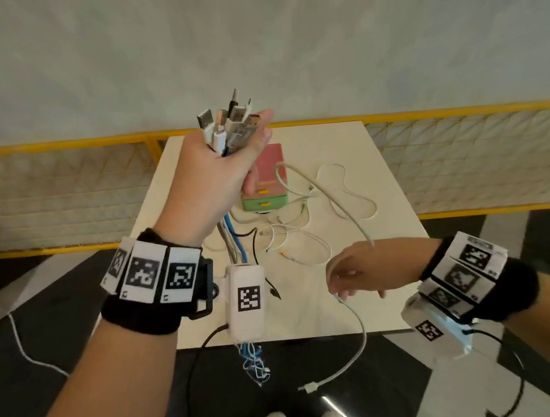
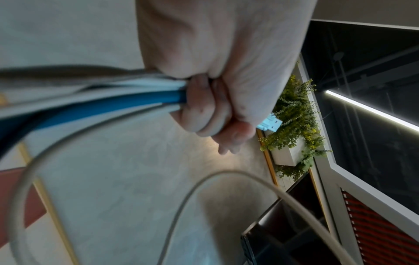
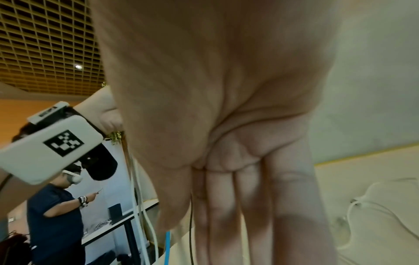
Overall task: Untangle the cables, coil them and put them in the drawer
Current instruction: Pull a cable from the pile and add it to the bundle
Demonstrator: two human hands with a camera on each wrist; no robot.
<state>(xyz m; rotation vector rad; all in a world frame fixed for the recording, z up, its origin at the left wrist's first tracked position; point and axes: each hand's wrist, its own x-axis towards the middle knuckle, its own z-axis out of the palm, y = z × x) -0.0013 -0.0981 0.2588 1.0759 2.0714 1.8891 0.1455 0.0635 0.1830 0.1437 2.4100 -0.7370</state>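
My left hand (image 1: 213, 177) is raised above the white table (image 1: 387, 298) and grips a bundle of cables (image 1: 226, 130), with several USB plugs sticking up out of the fist. In the left wrist view its curled fingers (image 2: 204, 109) clamp a blue cable (image 2: 113, 105) and pale ones. The strands hang down past the table's front edge. My right hand (image 1: 353, 274) hovers low over the table's near right part, fingers (image 3: 238, 206) straight and pointing down. A grey-white cable (image 1: 356, 326) runs across it and dangles, plug end below the table edge. A small pink-and-green drawer box (image 1: 266, 189) stands mid-table, drawers closed.
Loose white and black cables (image 1: 288, 236) lie tangled in front of the drawer box and to its right. A yellow-framed mesh railing (image 1: 459, 163) runs behind the table. Another person (image 3: 56, 215) stands at a distant table in the right wrist view.
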